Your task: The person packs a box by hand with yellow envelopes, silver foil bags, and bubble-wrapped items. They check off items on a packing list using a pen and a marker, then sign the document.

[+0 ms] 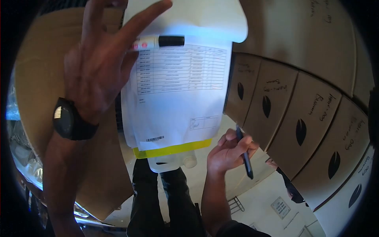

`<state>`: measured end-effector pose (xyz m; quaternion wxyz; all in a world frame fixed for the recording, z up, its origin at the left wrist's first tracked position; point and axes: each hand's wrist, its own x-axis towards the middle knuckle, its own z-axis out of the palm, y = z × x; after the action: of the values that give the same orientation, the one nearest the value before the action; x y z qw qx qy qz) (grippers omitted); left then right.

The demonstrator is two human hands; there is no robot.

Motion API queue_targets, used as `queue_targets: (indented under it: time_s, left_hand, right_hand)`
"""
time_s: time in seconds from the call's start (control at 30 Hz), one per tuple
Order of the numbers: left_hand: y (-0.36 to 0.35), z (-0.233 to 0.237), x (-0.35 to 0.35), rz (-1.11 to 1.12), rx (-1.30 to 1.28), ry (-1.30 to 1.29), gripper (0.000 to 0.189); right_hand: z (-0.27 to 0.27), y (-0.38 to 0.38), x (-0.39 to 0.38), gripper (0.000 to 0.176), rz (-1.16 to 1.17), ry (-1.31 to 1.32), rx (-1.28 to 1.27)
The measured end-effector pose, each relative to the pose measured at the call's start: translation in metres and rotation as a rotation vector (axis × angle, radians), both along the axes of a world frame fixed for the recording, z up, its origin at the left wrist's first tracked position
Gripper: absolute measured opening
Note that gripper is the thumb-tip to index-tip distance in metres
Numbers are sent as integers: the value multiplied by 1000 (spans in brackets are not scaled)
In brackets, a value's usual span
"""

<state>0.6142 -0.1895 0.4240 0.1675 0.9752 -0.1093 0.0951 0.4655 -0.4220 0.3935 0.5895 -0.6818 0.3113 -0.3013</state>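
My left hand (104,63), with a dark watch on its wrist, grips the yellow clipboard (173,148) at its upper left, one finger stretched over a folded-back sheet (201,17). Against this hand lies a white marker with a black cap (171,41); its other end is hidden. Printed sheets (169,110) with a table, a barcode and a signature box cover the board. Right of the lower sheets, my right hand (233,152) holds a black pen (246,164), clear of the paper.
Cardboard boxes (312,122) with leaf marks and handwriting stand in a row at the right. A large cardboard piece (51,51) is at the left. Beneath the clipboard a pale translucent container (171,162) shows above dark-trousered legs (175,197). Another person's dark sleeve (290,185) appears lower right.
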Motion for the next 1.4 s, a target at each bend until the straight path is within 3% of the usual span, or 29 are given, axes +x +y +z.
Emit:
queue_targets:
  time_s: [0.03,0.1,0.17,0.23,0.33,0.37,0.43,0.47,0.5,0.57,0.6,0.67,0.77,0.9,0.97,1.03,1.4]
  left_hand:
    - [7,-13,0,-62,-39,-46,64]
    - [5,-15,-4,-118,-103,-145,59]
    - [3,-13,-10,-321,-264,-219,47]
    - [-14,0,-31,-309,-391,-59,37]
    - [-38,19,-74,-379,-574,60,41]
    - [-45,29,-100,-359,-583,101,45]
    - [-61,34,-171,-177,-687,198,42]
    - [-67,37,-211,-73,-688,272,35]
    - [-74,42,-251,36,-690,347,28]
    - [-80,52,-322,279,-603,614,20]
    - [-82,55,-352,286,-587,612,20]
    - [-85,59,-395,517,-128,904,27]
    - [-103,66,-406,701,9,1080,35]
    - [-116,39,-407,683,-25,1065,31]
    - [-117,30,-396,700,-26,1095,31]
    - [-120,21,-401,570,-157,1116,36]
    - [-135,18,-390,722,-144,1131,23]
  right_hand:
    - [7,-3,-9,29,0,-19,1]
    - [15,-11,-32,30,43,98,18]
    - [19,-24,-54,31,71,142,-37]
    - [18,-36,-85,31,90,208,-94]
    - [15,-49,-143,34,184,418,-84]
    - [20,-50,-164,33,212,596,-63]
    - [28,-56,-216,28,371,878,-61]
    - [26,-69,-263,24,595,768,-138]
    - [50,-69,-267,17,770,987,-144]
    - [75,-62,-261,19,996,1095,-487]
    - [76,-62,-259,19,1007,1087,-473]
    - [76,-66,-249,28,1003,1182,-455]
    - [79,-67,-228,32,1111,1204,-575]
    - [53,-77,-210,39,1173,1276,-484]
    - [46,-72,-196,40,1218,1263,-584]
    - [45,-69,-190,38,1264,1348,-589]
    - [36,-75,-180,33,1332,1490,-590]
